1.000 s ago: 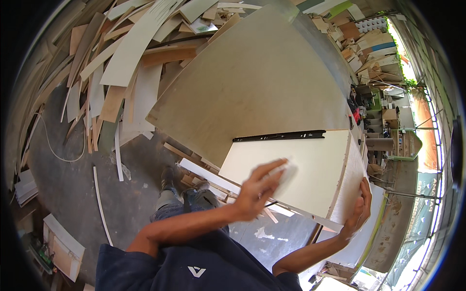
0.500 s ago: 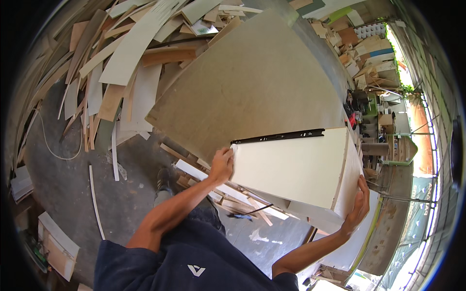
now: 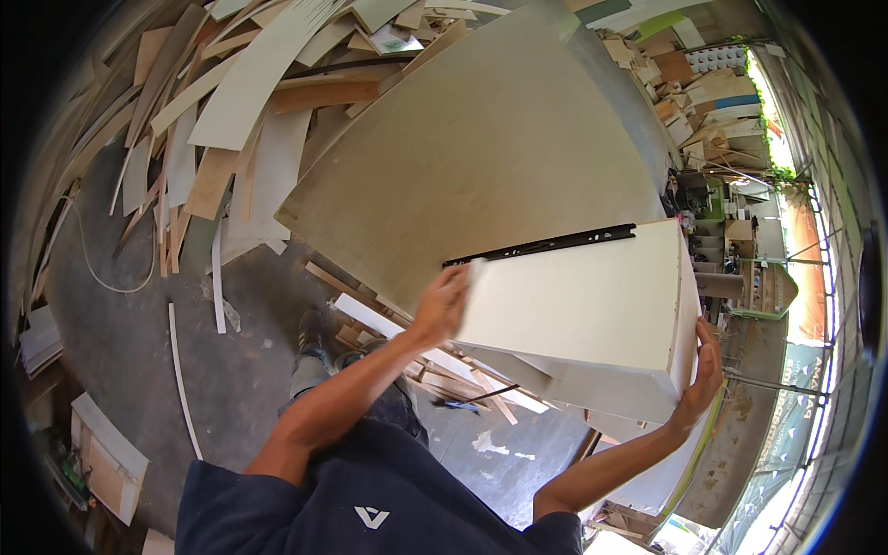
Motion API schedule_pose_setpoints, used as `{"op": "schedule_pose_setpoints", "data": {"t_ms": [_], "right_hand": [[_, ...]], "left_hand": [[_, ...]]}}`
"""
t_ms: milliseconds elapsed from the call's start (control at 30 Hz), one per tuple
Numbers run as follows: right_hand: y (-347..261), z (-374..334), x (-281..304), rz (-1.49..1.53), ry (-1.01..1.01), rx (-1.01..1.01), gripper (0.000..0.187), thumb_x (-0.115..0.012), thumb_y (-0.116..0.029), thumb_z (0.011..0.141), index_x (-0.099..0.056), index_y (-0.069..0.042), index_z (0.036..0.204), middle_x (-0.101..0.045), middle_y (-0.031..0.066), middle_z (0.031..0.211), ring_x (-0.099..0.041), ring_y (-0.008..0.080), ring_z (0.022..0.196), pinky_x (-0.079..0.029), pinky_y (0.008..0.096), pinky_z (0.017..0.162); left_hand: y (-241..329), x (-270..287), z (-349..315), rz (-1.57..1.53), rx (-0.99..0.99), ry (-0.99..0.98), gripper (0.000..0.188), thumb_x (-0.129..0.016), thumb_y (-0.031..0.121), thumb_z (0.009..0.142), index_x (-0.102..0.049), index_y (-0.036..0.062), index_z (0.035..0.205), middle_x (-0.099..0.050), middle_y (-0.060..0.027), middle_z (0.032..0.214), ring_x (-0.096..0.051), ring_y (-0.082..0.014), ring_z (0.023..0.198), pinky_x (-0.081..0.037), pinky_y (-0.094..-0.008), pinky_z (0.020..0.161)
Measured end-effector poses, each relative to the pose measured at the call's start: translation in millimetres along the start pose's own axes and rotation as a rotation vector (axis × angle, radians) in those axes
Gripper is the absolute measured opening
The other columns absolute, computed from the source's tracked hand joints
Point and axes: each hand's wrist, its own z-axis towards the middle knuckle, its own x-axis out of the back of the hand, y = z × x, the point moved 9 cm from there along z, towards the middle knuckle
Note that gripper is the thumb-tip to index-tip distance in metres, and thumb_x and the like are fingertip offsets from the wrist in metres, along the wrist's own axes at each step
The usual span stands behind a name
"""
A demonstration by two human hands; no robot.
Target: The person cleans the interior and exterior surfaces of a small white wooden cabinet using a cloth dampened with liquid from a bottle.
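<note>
A white drawer box (image 3: 573, 310) lies on its side at the edge of the large brown board, a hollow visible under its near edge. Along its far edge runs a black metal drawer slide (image 3: 546, 244). My left hand (image 3: 444, 303) is at the box's left end, fingers closed on a small white wad (image 3: 476, 272) that looks like cloth or paper; blur hides its exact kind. Against the right end panel, my right hand (image 3: 705, 375) grips the box with its fingers along the outer face.
The big brown board (image 3: 462, 139) spreads beyond the box. Heaped board offcuts (image 3: 231, 102) fill the far left. Wood strips (image 3: 453, 370) lie below the box, and a thin white strip (image 3: 182, 379) is on the floor. A walled-off edge with shelves (image 3: 731, 222) stands right.
The drawer box has shifted slightly right, its right end swinging away from me. My left hand has moved right with the white wad, over the box's left corner. My right hand stays against the end.
</note>
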Motion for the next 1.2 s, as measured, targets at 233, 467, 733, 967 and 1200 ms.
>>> {"op": "schedule_pose_setpoints", "data": {"t_ms": [233, 467, 733, 967, 1200], "right_hand": [[-2, 22, -4, -0.027, -0.014, 0.0, 0.057, -0.044, -0.039, 0.105, -0.066, 0.01, 0.125, -0.066, 0.0219, 0.132, -0.058, 0.0334, 0.126, -0.037, 0.0413, 0.113], [9, 37, -9, 0.048, -0.04, -0.045, 0.058, -0.047, -0.041, 0.105, -0.067, 0.01, 0.124, -0.068, 0.0207, 0.129, -0.059, 0.0298, 0.124, -0.037, 0.039, 0.112], [8, 44, -6, -0.034, -0.05, 0.021, 0.059, -0.047, -0.042, 0.105, -0.067, 0.011, 0.123, -0.07, 0.0201, 0.125, -0.061, 0.029, 0.121, -0.039, 0.0386, 0.111], [16, 57, -11, -0.024, -0.046, 0.005, 0.058, -0.046, -0.041, 0.106, -0.067, 0.011, 0.123, -0.07, 0.02, 0.125, -0.061, 0.0289, 0.121, -0.039, 0.0382, 0.111], [26, 66, -16, 0.0, -0.093, -0.04, 0.057, -0.044, -0.041, 0.106, -0.068, 0.007, 0.123, -0.07, 0.0152, 0.124, -0.061, 0.0252, 0.118, -0.04, 0.0366, 0.108]], "left_hand": [[-11, 5, 9, 0.323, 0.027, -0.004, 0.034, -0.054, 0.007, 0.095, -0.063, -0.0047, 0.126, -0.063, -0.022, 0.123, -0.061, -0.0381, 0.113, -0.049, -0.0428, 0.098], [236, -82, 76, 0.068, -0.526, -0.176, 0.052, -0.043, 0.026, 0.108, -0.045, -0.0028, 0.15, -0.039, -0.0226, 0.157, -0.037, -0.0374, 0.144, -0.027, -0.0435, 0.119], [2, -18, 10, -0.026, -0.002, -0.153, 0.059, -0.043, 0.032, 0.106, -0.038, -0.0015, 0.155, -0.043, -0.0238, 0.155, -0.047, -0.0358, 0.139, -0.038, -0.0442, 0.113], [7, -23, 9, -0.044, -0.024, -0.067, 0.074, -0.046, 0.049, 0.104, -0.038, -0.006, 0.152, -0.047, -0.0245, 0.152, -0.047, -0.0312, 0.139, -0.038, -0.0388, 0.115], [260, -80, 16, 0.164, -0.619, -0.097, 0.06, -0.058, 0.016, 0.099, -0.04, -0.0024, 0.153, -0.03, -0.0193, 0.166, -0.036, -0.04, 0.148, -0.034, -0.0517, 0.116]]}}
